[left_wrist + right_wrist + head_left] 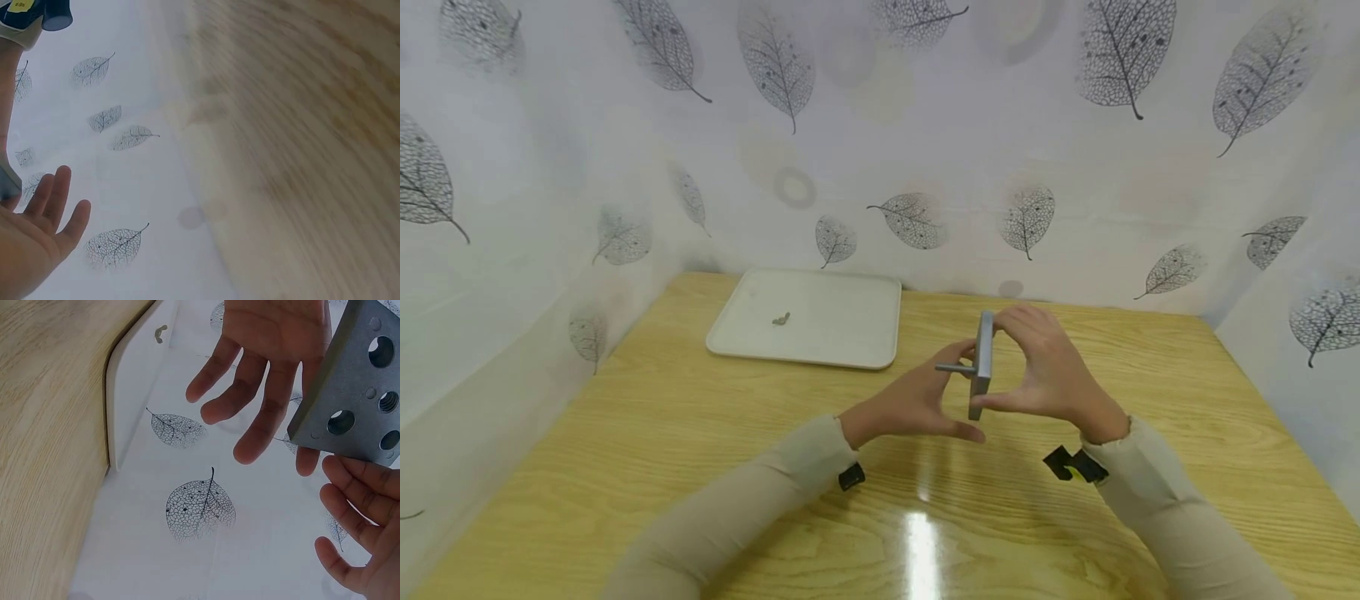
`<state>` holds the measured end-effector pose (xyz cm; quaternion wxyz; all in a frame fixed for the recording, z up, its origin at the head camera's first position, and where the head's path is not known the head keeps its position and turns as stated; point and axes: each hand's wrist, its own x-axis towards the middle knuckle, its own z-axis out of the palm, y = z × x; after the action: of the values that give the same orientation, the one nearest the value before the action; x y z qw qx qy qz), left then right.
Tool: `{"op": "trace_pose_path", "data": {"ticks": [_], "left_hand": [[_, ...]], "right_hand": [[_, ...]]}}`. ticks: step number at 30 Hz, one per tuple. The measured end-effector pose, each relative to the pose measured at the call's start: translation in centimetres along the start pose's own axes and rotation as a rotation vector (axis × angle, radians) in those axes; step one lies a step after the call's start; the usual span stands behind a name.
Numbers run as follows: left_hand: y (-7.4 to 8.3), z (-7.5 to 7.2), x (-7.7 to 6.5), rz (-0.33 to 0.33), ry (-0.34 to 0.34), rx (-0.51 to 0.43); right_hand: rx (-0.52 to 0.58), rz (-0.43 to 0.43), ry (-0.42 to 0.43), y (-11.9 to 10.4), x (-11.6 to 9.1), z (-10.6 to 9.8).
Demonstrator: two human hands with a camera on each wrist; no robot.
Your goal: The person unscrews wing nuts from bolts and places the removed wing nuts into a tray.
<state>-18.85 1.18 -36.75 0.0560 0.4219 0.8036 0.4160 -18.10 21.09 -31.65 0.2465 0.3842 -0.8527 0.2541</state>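
A thick grey plate [983, 354] is held upright above the table, edge-on in the head view. My right hand [1051, 371] grips it by its edges, with the thumb low and the fingers at the top. Several round holes show on the plate's face [359, 394] in the right wrist view. A thin grey rod [953, 367] sticks out from its left side. My left hand [913, 404] is beside the plate, its fingers extended and spread, partly behind it. Whether a left fingertip touches the plate cannot be told.
A white tray [842, 321] lies on the wooden table [647, 433] at the back left. On it is a small greyish piece or mark [781, 319]. Leaf-patterned white sheeting [955, 150] stands around the table's back and sides.
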Motion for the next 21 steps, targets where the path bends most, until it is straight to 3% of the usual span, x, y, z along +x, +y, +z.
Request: {"op": "trace_pose_path", "data": {"ticks": [10,16,21], "left_hand": [[0.22,0.38,0.28,0.073,0.081,-0.139],[0.06,0.57,0.36,0.098,0.157,-0.156],[0.26,0.56,0.15,0.102,0.228,-0.139]], "right_hand": [[0.025,-0.016,-0.001,-0.02,0.10,0.18],[0.018,-0.008,-0.011,-0.10,0.19,0.22],[0.033,0.034,-0.080,-0.21,0.27,-0.07]]}}
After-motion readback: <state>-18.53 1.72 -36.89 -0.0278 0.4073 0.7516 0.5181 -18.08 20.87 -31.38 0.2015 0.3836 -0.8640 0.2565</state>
